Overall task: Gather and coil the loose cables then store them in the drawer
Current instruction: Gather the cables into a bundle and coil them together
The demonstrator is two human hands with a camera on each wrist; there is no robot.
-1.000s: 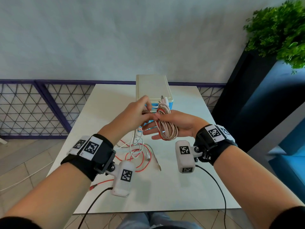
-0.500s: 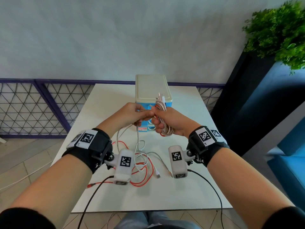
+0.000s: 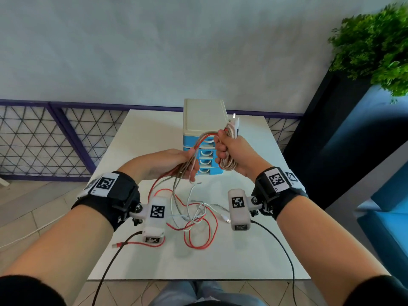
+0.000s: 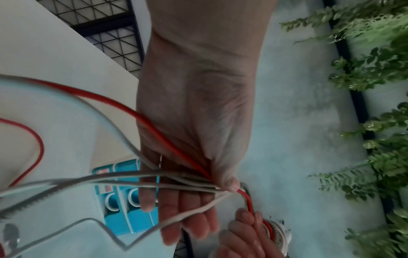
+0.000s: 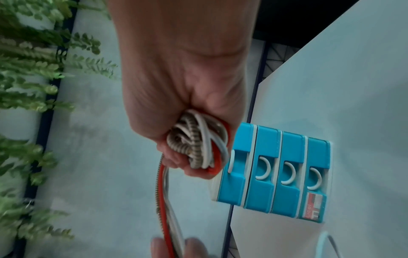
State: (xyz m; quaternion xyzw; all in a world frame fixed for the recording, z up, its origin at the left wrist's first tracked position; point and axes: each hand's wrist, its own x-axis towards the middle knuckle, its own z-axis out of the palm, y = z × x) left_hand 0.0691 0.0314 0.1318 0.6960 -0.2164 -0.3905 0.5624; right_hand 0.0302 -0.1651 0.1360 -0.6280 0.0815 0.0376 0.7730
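White table [image 3: 141,133], green plant [image 3: 375,40], lattice fence [image 3: 44,140].

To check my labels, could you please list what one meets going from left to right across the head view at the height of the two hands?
Lattice fence → left hand → strands of cable → drawer unit → right hand gripping the coiled cables → dark planter.

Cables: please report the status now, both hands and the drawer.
Right hand grips coiled bundle. Left hand pinches loose cables. Tangle on table. Drawers closed.
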